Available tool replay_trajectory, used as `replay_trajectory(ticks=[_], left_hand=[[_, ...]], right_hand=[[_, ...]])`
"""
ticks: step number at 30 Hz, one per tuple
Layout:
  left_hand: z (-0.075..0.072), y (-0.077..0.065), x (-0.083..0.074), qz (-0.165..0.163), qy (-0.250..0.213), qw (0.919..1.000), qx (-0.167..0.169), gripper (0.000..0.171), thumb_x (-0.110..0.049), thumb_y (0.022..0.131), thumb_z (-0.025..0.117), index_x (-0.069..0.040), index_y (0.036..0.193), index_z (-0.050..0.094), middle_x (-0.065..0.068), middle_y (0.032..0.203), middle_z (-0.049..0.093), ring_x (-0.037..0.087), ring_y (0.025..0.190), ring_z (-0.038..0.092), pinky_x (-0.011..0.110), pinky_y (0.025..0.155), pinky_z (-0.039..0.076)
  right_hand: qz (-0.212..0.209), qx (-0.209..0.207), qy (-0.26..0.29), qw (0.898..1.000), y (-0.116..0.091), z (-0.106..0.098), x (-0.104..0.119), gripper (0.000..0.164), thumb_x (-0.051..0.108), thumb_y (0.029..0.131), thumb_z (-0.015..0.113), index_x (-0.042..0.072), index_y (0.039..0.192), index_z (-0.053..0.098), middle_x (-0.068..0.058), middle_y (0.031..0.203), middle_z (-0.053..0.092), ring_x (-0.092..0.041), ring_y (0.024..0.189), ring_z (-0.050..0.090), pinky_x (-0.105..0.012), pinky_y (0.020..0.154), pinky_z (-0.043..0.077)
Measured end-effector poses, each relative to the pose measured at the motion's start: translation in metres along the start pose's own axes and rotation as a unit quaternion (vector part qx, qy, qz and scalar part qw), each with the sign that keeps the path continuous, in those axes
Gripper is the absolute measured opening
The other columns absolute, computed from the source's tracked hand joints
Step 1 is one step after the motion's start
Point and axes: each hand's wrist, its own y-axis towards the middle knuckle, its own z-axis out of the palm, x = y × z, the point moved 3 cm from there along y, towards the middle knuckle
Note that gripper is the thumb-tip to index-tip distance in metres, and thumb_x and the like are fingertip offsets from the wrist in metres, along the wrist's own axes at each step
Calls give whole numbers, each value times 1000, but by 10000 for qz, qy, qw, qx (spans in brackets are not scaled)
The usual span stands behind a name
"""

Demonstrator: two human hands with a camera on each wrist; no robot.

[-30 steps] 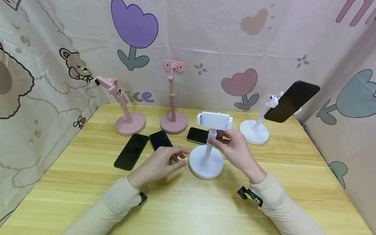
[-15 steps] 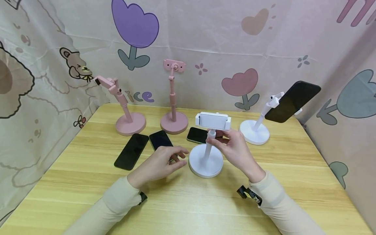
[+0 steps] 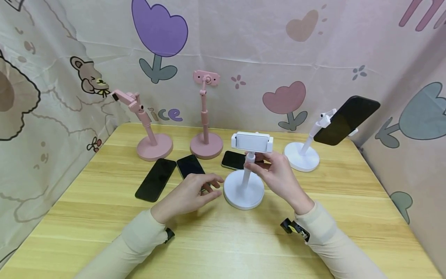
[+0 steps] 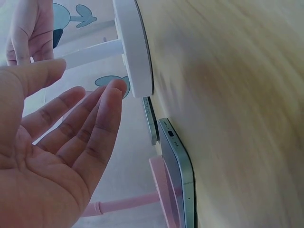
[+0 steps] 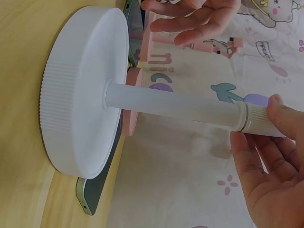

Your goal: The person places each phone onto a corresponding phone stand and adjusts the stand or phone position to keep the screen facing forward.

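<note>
In the head view a white phone stand (image 3: pixel 242 195) with a round base stands upright near the middle of the table. My right hand (image 3: pixel 278 178) pinches the upper part of its pole, below the white clamp (image 3: pixel 252 142), which holds no phone. The right wrist view shows thumb and fingertips on the ribbed collar (image 5: pixel 259 118) of the pole. My left hand (image 3: pixel 188 193) is held to the left of the base with relaxed fingers, holding nothing. A phone (image 3: pixel 189 165) lies partly hidden behind that hand. Another phone (image 3: pixel 232 160) lies behind the stand.
A larger black phone (image 3: pixel 155 180) lies left of my left hand. Two pink phone stands (image 3: pixel 155 148) are at the back left and back centre. A second white stand (image 3: pixel 301 159) at the back right holds a black phone (image 3: pixel 345 122). Printed fabric hangs behind the table.
My right hand and the white stand have shifted slightly left and away from me. My left hand has stayed in place.
</note>
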Motion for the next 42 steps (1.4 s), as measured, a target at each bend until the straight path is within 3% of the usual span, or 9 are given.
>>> replay_trajectory(ticks=[10,16,26,42], left_hand=[[0,-1,0,53,-18,10000,-3,27,-22,104,74,-11,129,74,4,114,78,7,92,74,23,77,63],[0,0,-1,129,-14,9999,-23,27,-21,104,74,-10,128,74,4,114,78,7,92,75,28,78,65],[2,0,-1,135,8,9999,-5,26,-20,104,74,-11,128,74,4,114,79,7,92,75,20,77,61],[2,-1,0,123,4,9999,-2,27,-20,104,74,-11,129,74,4,114,79,8,92,74,20,76,61]], right_hand=[[-98,25,-77,9999,3,1,0,31,5,95,82,2,124,73,-12,113,79,-25,103,76,-33,91,66],[-91,-9,-130,9999,6,1,1,29,6,95,82,2,122,74,-12,110,79,-25,102,76,-32,91,66],[20,-46,-258,9997,10,-1,-4,30,8,96,81,1,124,74,-13,110,80,-26,105,77,-34,90,66],[23,86,-254,9996,4,0,0,25,9,95,82,7,120,75,-11,111,80,-25,105,78,-31,90,66]])
